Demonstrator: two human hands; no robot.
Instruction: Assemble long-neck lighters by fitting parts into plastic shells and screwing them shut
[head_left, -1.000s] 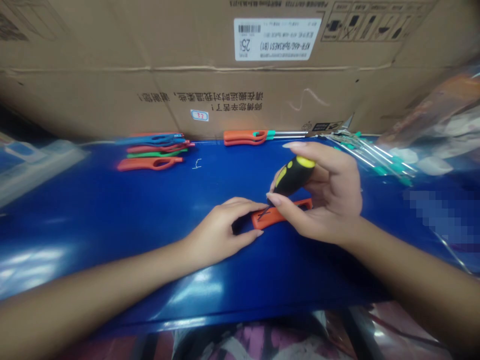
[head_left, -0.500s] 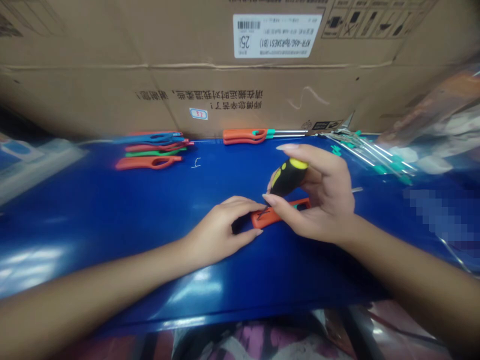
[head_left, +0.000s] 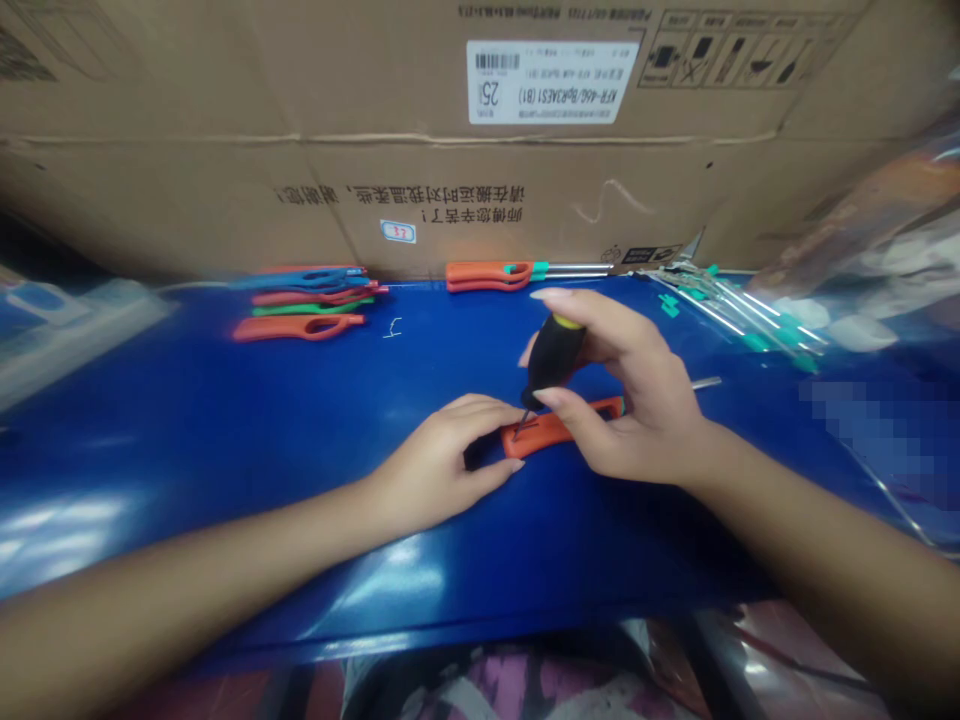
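Black-and-yellow screwdriver [head_left: 553,358] is tipped more upright now, gripped in the right hand [head_left: 634,400]; orange plastic lighter body [head_left: 551,430] is pinned by the left hand [head_left: 439,462], lined up, probably unfinished.

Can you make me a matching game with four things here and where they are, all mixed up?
1. black-and-yellow screwdriver
2. orange plastic casing nearest the person
3. big brown cardboard box
4. thin silver metal rods

A. heaped on the right of the shiny blue table
B. gripped by the right hand
C. upright at the back
D. between finger and thumb of the left hand

Pairs: 1-B, 2-D, 3-C, 4-A
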